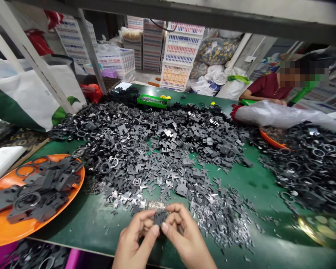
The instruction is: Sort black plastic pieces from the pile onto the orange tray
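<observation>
My left hand [137,235] and my right hand [182,235] meet at the bottom middle of the view. Their fingertips pinch a small dark grey stamped part [160,218] from both sides, and the fingers hide much of it. Just beyond my fingertips lies a little heap of fine silvery pieces [156,206]. A wide spread of dark grey stamped parts and rings [156,160] covers the green work mat [257,186] in front of my hands.
An orange tray [0,231] of larger dark parts and rings sits at the left. A second heap of rings [308,168] partly covers an orange bowl [270,139] at the right. A person in a red shirt [268,86] works beyond a white plastic bag [282,116]. A small green tray [152,101] stands at the far side.
</observation>
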`<state>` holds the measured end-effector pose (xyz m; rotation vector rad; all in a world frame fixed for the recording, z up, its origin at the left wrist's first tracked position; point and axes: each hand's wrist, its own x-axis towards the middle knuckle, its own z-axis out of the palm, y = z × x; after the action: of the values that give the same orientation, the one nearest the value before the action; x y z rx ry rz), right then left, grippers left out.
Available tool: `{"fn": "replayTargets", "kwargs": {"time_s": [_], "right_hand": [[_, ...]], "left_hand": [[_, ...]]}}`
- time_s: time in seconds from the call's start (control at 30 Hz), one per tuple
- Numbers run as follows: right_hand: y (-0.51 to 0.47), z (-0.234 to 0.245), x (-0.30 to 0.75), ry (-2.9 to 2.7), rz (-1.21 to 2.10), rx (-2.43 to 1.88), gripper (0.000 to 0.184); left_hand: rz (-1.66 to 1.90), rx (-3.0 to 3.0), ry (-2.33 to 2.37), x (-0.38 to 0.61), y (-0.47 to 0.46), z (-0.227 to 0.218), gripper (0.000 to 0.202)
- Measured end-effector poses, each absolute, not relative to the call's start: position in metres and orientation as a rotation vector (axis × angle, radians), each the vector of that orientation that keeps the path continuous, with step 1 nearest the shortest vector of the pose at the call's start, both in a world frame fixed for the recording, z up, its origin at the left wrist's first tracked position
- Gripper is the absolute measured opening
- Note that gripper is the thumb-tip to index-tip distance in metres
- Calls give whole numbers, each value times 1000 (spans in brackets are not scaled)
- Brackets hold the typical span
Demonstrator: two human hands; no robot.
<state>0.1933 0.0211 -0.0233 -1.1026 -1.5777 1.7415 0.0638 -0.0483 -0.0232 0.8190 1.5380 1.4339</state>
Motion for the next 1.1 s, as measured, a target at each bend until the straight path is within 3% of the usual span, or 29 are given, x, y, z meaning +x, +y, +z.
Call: {"fn": "replayTargets", "kwargs": {"time_s": [0.17,0.4,0.67,0.77,0.93,1.1], "right_hand": [[26,-17,195,-1776,1725,-1085,36],[34,-18,203,-1813,1496,-1219,35],[30,-17,189,-2015,1408,-1117,27],[28,-13,185,-2033,1400,-1121,27],[25,-7,171,-2010,1451,-1108,24],[24,-2,160,-2042,1461,-1104,18]], "left_hand": [[1361,968,1519,48,-53,-20,29],[915,1574,2308,-61,-72,-38,18],[499,1813,2371,-77,-62,-42,18],[576,1788,2327,-78,-63,-42,18],[1027,1583,2176,-53,-73,-39,14],[1123,1451,1887,-8,-72,-23,12]]}}
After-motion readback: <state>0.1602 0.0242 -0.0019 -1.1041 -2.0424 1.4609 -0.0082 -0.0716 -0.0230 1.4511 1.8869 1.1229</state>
